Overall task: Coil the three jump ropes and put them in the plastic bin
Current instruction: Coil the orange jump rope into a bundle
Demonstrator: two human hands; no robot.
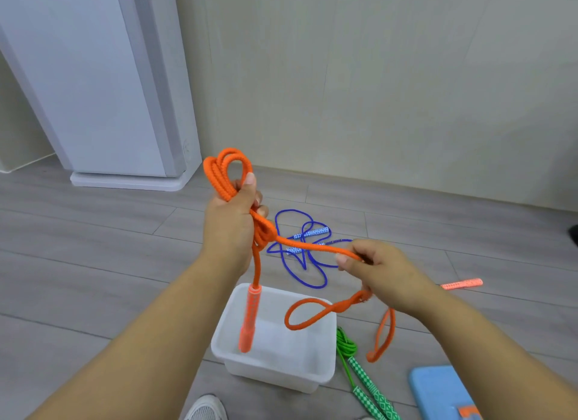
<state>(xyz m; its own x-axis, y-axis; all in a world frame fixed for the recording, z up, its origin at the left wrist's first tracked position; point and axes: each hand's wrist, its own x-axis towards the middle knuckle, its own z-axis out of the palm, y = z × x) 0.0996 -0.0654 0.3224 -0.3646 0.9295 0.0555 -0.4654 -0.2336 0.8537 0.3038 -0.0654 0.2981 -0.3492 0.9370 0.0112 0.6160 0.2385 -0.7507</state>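
Coiling first of three, orange rope point(316, 248), above empty plastic bin point(328, 319) on floor. Left hand point(230, 225) fisted round gathered loops, one handle point(248, 321) dangling over bin. Right hand point(378, 269) pinching taut strand; slack drooping below, far handle point(463, 284) on floor. Next, probably: wrap remaining slack, draw handle in. Blue rope point(300, 247) loose, tangled beyond bin; green rope point(345, 346) bunched beside it.

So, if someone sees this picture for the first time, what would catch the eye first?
Most likely the orange jump rope at the centre: the left hand grips its loops, the right hand pulls a strand sideways. One orange handle dangles above the white plastic bin. Behind it on the floor lies the blue rope, uncoiled; the green rope lies right of the bin.
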